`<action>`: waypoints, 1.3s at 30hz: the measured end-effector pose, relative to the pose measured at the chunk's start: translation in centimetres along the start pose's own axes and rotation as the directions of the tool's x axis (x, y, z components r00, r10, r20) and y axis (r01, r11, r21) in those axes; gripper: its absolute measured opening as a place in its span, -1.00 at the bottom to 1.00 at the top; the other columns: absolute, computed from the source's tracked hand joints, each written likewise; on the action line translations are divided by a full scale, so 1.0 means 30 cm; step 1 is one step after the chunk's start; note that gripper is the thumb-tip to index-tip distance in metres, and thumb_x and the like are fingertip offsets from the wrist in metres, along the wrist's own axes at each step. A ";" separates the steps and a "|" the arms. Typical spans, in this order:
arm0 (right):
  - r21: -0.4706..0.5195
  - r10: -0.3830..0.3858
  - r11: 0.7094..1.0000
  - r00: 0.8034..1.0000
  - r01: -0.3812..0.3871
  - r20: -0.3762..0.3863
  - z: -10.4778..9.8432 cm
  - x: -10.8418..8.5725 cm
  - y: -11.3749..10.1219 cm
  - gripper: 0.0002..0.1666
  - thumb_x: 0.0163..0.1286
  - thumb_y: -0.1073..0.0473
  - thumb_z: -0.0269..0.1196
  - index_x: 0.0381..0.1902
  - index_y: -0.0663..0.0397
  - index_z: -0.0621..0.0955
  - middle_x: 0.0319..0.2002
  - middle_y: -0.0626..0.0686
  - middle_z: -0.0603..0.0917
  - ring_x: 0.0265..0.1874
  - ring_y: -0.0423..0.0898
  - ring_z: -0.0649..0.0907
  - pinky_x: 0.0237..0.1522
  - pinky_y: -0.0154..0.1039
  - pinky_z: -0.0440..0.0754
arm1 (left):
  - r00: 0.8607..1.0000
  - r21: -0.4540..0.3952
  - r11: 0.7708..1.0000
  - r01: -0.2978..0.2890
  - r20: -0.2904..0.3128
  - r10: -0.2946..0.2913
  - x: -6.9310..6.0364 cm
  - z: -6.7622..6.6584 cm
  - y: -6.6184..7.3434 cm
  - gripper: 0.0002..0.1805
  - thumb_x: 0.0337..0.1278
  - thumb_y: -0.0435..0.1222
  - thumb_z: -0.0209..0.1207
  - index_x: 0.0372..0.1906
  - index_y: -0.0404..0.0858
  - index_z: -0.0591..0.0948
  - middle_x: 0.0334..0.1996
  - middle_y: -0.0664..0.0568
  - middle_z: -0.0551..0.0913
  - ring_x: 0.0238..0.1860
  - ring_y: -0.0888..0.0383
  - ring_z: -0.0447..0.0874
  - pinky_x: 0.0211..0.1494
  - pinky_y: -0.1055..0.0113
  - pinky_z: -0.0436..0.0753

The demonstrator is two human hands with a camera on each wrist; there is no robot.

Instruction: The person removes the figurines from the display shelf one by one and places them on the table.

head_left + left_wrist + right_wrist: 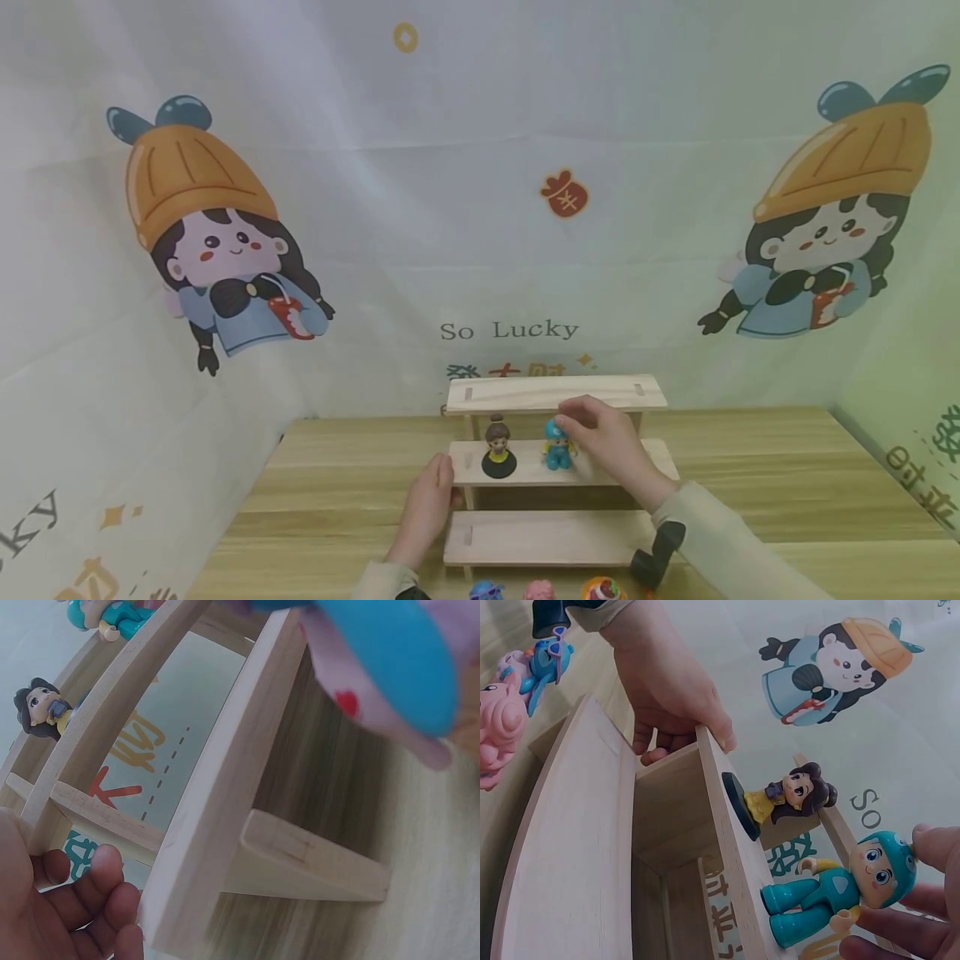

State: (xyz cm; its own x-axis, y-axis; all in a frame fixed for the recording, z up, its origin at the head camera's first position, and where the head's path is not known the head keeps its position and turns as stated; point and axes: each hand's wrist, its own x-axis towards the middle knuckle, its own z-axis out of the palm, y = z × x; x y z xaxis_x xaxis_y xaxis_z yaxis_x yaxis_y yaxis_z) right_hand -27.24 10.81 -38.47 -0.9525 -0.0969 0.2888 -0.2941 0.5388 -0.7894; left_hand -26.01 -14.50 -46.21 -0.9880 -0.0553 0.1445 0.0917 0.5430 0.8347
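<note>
A teal-suited figurine [558, 447] sits on the middle shelf [600, 475] of a wooden three-tier stand. My right hand [611, 442] pinches its hooded head between thumb and fingers, also plain in the right wrist view, where the figurine [820, 894] has its feet against the board and my fingers [885, 930] lie behind the head. Left of it stands a brown-haired figurine [498, 450] in a yellow dress on a black base. My left hand [426, 508] grips the left end of the middle shelf; the left wrist view shows its fingers [90, 900] curled there.
The top shelf [555, 393] rises behind and the bottom shelf [551, 537] lies in front. At the near edge of the view are a blue figure [487, 591], a pink one [539, 591] and an orange one [603, 589]. A printed cloth [420, 208] hangs behind the table.
</note>
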 end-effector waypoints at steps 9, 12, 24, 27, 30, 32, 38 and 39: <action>-0.005 0.031 1.000 0.999 -0.030 0.011 0.003 -0.004 -0.004 -0.67 0.35 0.02 0.23 -0.05 0.10 0.65 -0.09 0.08 0.71 0.00 0.07 0.65 0.07 0.01 0.54 | 1.000 -0.004 1.000 0.002 -0.001 -0.002 -0.003 -0.002 0.005 -0.64 0.51 -0.15 -0.29 -0.38 -0.23 0.38 -0.63 0.03 0.48 -0.57 0.17 0.42 -0.48 0.31 0.39; -0.014 0.034 0.999 0.999 -0.033 0.009 0.005 -0.004 -0.005 -0.68 0.35 0.04 0.23 -0.07 0.12 0.66 -0.12 0.07 0.72 -0.02 0.06 0.66 0.07 0.01 0.54 | 1.000 -0.008 1.000 0.007 -0.002 -0.007 -0.002 -0.001 0.005 -0.64 0.51 -0.16 -0.29 -0.39 -0.22 0.37 -0.63 0.03 0.48 -0.57 0.16 0.43 -0.48 0.31 0.40; -0.018 0.018 1.000 1.000 -0.019 -0.020 0.012 -0.005 -0.003 -0.74 0.33 0.11 0.26 -0.12 0.13 0.68 -0.19 0.06 0.74 -0.14 -0.01 0.68 -0.05 -0.06 0.60 | 1.000 -0.020 1.000 0.006 0.003 -0.006 -0.001 0.000 0.006 -0.64 0.52 -0.15 -0.30 -0.39 -0.24 0.36 -0.62 0.01 0.48 -0.55 0.15 0.44 -0.45 0.30 0.41; -0.012 0.020 1.000 1.000 -0.021 -0.024 0.010 -0.007 -0.003 -0.75 0.32 0.12 0.26 -0.14 0.15 0.68 -0.21 0.07 0.74 -0.23 -0.07 0.68 -0.17 -0.17 0.63 | 1.000 -0.021 1.000 0.009 0.004 -0.009 -0.001 0.001 0.006 -0.63 0.52 -0.14 -0.30 -0.40 -0.24 0.36 -0.62 0.01 0.48 -0.55 0.15 0.44 -0.46 0.30 0.40; 0.000 0.021 1.000 1.000 -0.021 -0.024 0.008 -0.010 -0.002 -0.75 0.32 0.11 0.26 -0.15 0.15 0.68 -0.23 0.08 0.73 -0.32 -0.14 0.67 -0.29 -0.29 0.61 | 1.000 -0.022 1.000 0.007 0.004 -0.006 0.000 0.001 0.006 -0.62 0.52 -0.13 -0.31 -0.40 -0.24 0.35 -0.62 0.01 0.48 -0.55 0.15 0.44 -0.46 0.30 0.40; 0.005 0.020 1.000 1.000 -0.020 -0.024 0.005 -0.013 -0.001 -0.74 0.32 0.11 0.26 -0.14 0.15 0.68 -0.22 0.07 0.73 -0.34 -0.16 0.66 -0.31 -0.30 0.61 | 1.000 -0.020 1.000 0.007 0.007 -0.007 0.001 0.001 0.005 -0.62 0.52 -0.13 -0.31 -0.40 -0.23 0.35 -0.62 0.02 0.47 -0.55 0.15 0.45 -0.46 0.31 0.40; 0.000 0.031 1.000 0.999 -0.031 -0.020 -0.001 -0.017 0.000 -0.74 0.32 0.08 0.26 -0.12 0.10 0.68 -0.21 0.05 0.74 -0.35 -0.18 0.68 -0.25 -0.26 0.61 | 1.000 -0.027 0.999 0.017 0.019 -0.016 0.000 -0.001 0.005 -0.61 0.53 -0.11 -0.32 -0.38 -0.24 0.35 -0.60 -0.01 0.48 -0.54 0.12 0.46 -0.46 0.30 0.40; -0.001 0.031 1.000 0.999 -0.031 -0.019 -0.002 -0.018 0.000 -0.74 0.32 0.08 0.26 -0.12 0.10 0.68 -0.21 0.05 0.74 -0.36 -0.18 0.67 -0.25 -0.25 0.61 | 1.000 -0.030 0.999 0.018 0.018 -0.017 0.000 -0.001 0.005 -0.61 0.53 -0.11 -0.32 -0.38 -0.23 0.35 -0.60 -0.02 0.49 -0.54 0.11 0.46 -0.46 0.30 0.40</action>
State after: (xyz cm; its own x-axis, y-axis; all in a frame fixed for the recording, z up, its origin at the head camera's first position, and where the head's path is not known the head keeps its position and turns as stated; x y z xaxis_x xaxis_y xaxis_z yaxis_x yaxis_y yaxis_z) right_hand -26.73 10.90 -38.59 -0.9594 -0.0641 0.2748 -0.2646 0.5423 -0.7974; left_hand -26.00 -14.43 -46.07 -0.9915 -0.0496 0.1206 0.0778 0.5170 0.8525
